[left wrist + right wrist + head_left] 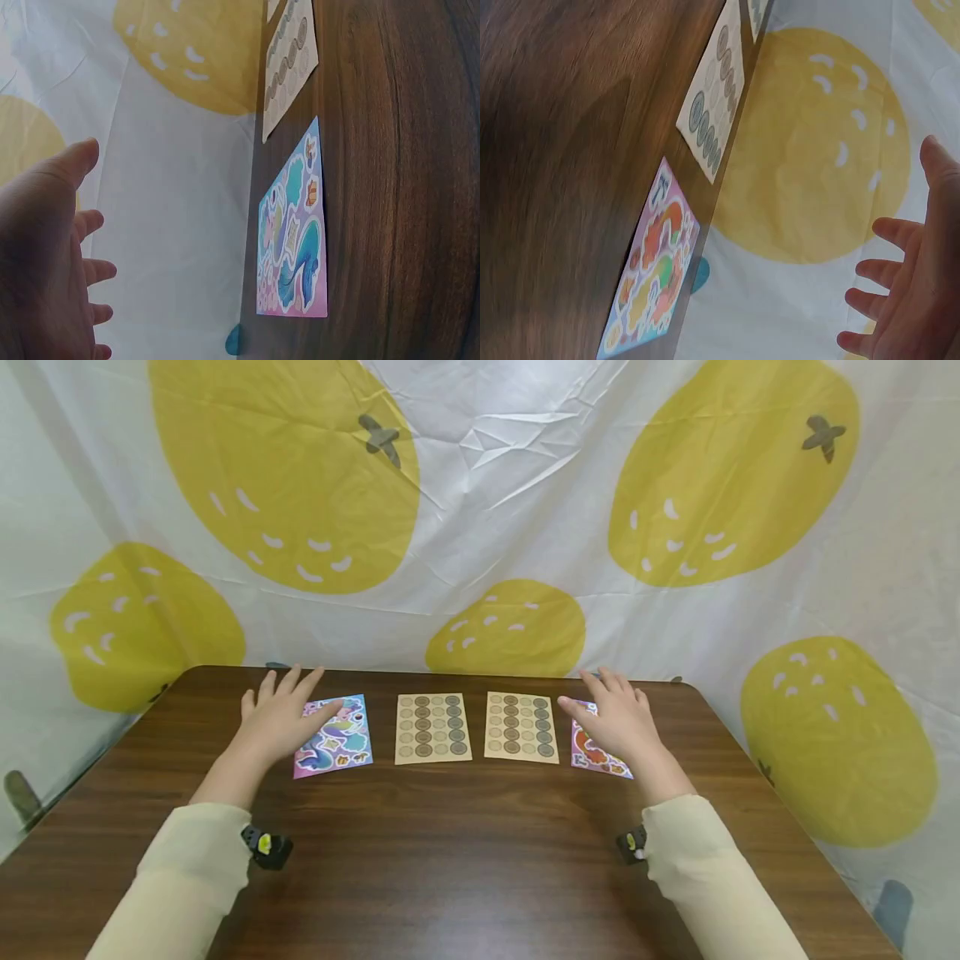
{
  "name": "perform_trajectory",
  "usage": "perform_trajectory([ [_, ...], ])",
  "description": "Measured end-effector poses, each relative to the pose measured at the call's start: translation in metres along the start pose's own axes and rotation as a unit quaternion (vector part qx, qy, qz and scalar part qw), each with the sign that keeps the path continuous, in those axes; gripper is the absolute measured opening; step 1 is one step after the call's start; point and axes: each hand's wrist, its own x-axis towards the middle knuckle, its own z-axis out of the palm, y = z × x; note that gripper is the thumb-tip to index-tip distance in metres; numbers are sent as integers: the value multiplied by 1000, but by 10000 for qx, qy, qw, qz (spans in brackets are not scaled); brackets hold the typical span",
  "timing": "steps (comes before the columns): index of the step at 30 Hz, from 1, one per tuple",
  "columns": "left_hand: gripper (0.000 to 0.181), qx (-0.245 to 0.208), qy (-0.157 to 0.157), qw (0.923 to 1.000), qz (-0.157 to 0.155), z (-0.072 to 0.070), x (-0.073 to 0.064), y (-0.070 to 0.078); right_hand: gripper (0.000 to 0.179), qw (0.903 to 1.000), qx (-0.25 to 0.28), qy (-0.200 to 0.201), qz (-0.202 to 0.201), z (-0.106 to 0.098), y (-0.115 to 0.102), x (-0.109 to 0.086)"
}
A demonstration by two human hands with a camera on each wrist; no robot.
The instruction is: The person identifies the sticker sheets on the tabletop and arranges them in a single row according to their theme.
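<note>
My left hand (279, 720), fingers spread and holding nothing, is raised over a colourful sticker sheet (345, 743) with blue and purple mermaid-tail shapes. On the other side my right hand (617, 720) hovers, also spread, over another sticker sheet (592, 756) with red and orange shapes, partly hidden by that hand in the head view. Between the hands lie two tan sheets with rows of round stickers, a left tan sheet (432, 728) and a right tan sheet (521, 727). Both wrist views show the fingers apart from the sheets.
The sheets lie in a row toward the far edge of a dark brown wooden table (450, 860). Behind it hangs a white curtain (495, 518) with large yellow fruit prints. Each wrist wears a black strap with a small device, such as the left device (268, 849).
</note>
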Motion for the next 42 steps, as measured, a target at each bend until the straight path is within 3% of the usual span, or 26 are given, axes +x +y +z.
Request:
perform_trajectory([
  [11,83,-371,286,9989,35,7,-5,-7,76,9985,375,365,-176,12,-21,0],
  [23,80,-823,614,9947,-25,13,-14,-11,75,9954,786,425,-357,26,-47,-2],
  [42,74,-1463,946,9847,-101,22,-24,-19,64,9823,1600,673,-699,57,-97,-1],
])
